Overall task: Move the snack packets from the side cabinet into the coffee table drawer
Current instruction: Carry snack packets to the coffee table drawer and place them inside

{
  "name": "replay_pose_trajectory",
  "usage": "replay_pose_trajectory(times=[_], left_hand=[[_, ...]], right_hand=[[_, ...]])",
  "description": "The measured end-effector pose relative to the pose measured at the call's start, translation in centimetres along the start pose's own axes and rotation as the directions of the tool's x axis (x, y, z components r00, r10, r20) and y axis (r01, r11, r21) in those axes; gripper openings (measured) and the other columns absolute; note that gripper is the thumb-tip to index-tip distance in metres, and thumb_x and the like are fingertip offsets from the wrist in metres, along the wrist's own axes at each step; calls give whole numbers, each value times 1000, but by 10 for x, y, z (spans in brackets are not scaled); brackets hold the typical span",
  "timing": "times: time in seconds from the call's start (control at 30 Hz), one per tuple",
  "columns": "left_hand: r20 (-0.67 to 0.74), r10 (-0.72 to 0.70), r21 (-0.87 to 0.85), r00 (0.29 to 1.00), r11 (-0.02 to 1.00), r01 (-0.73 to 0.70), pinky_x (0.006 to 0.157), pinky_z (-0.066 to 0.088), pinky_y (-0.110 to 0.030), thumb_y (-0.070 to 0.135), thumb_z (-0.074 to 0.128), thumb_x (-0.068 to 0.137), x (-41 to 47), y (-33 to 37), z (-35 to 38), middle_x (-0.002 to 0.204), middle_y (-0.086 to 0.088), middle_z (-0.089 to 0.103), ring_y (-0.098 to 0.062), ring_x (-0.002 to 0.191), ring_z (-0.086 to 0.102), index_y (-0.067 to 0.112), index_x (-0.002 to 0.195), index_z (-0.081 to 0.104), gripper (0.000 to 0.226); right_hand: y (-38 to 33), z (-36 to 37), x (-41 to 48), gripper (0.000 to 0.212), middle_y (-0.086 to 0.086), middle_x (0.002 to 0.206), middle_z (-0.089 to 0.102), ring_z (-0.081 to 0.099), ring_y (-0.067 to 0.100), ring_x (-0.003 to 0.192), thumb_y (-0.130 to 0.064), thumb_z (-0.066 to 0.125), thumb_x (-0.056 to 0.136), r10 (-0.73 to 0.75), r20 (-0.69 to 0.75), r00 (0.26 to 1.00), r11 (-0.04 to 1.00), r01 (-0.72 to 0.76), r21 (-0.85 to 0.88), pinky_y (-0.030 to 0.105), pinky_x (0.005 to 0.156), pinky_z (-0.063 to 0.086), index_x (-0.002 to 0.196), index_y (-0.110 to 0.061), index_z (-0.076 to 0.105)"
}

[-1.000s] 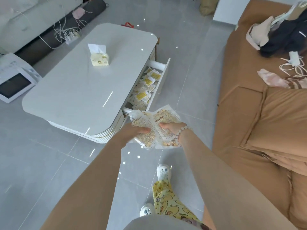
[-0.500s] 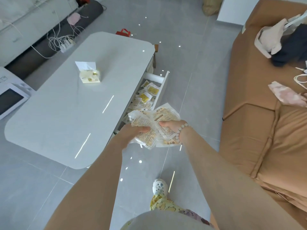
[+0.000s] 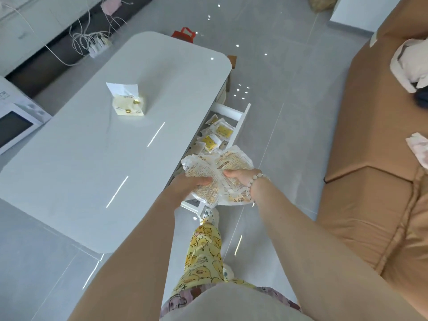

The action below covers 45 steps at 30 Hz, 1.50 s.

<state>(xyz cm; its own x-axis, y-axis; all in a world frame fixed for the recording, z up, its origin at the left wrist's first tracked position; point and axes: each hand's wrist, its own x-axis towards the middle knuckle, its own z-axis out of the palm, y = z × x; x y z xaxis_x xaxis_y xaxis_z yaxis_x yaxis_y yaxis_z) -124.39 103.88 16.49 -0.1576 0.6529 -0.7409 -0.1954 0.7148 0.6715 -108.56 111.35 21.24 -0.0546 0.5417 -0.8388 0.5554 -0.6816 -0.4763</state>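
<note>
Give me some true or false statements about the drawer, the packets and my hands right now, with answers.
1. The coffee table drawer is open. True.
2. The drawer is empty. False: snack packets already lie in it.
3. The left hand and the right hand both grip one bundle of packets. True.
4. The tissue pack lies in the drawer. False: it sits on the table top.
5. The bracelet is on the left wrist. False: it is on the right wrist.

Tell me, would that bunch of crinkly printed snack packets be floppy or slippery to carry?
Probably floppy: the crinkly printed snack packets bend and fan out between the left hand and right hand. Likely light: both hands hold many at once.
</note>
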Motion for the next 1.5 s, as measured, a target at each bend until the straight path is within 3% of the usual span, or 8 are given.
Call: replay_pose_trajectory(times=[0.47,0.7,0.83,0.93,1.1,1.2,1.37,1.5], left_hand=[[67,-83,-125,994,988,91,88,52,-32,18,75,79,133,65,-37,108,-4,70,-19,99,66,12,112,64,35],[-19,-296,-204,955,936,286,100,47,-42,65,83,21,200,25,-31,114,-4,68,-24,105,65,10,131,52,127],[-67,-418,-323,906,868,376,99,47,-39,42,85,59,223,0,-28,118,-4,63,-24,107,62,11,126,50,81],[-80,-489,-408,868,811,420,96,50,-41,44,85,51,253,-38,-30,107,-5,68,-26,99,66,13,113,63,72],[-101,-554,-587,826,704,401,60,51,-25,31,64,85,310,-88,-41,87,-11,68,-23,70,64,2,101,68,34],[-156,-591,-673,792,650,353,72,52,-32,29,72,69,348,-107,-51,92,-13,69,-28,80,65,5,100,67,40],[-224,-600,-684,768,659,314,90,50,-37,27,80,50,398,-136,-69,100,-11,70,-28,95,66,8,107,67,61],[-303,-564,-607,768,735,301,94,48,-33,20,80,72,413,-159,-77,93,0,71,-20,93,66,17,96,68,27]], right_hand=[[-97,21,122,90,14,129,57,59,30,111,-51,80,64,145,-102,984,988,-148,-32,37,88,48,134,-4,46],[-95,31,179,88,13,125,60,63,30,106,-47,81,65,220,-119,968,969,-231,-90,35,88,49,132,-2,48],[-83,44,228,79,8,108,63,64,30,98,-45,79,69,278,-49,959,937,-282,-207,28,66,46,130,-3,49],[-70,64,282,65,0,81,57,66,26,86,-41,79,69,319,4,948,903,-303,-306,29,57,50,118,-5,55],[-64,103,374,59,7,117,60,61,22,97,-32,62,79,259,85,962,824,-174,-540,27,64,50,131,-7,50],[-71,124,420,65,7,134,50,53,25,116,-30,62,82,189,182,965,773,-32,-634,30,82,47,140,-11,39],[-72,151,471,58,8,136,50,51,26,122,-29,57,90,118,285,951,638,147,-756,29,96,44,140,-10,36],[-58,177,495,49,6,122,60,58,23,112,-34,60,89,87,271,959,504,192,-842,25,80,46,129,-8,49]])
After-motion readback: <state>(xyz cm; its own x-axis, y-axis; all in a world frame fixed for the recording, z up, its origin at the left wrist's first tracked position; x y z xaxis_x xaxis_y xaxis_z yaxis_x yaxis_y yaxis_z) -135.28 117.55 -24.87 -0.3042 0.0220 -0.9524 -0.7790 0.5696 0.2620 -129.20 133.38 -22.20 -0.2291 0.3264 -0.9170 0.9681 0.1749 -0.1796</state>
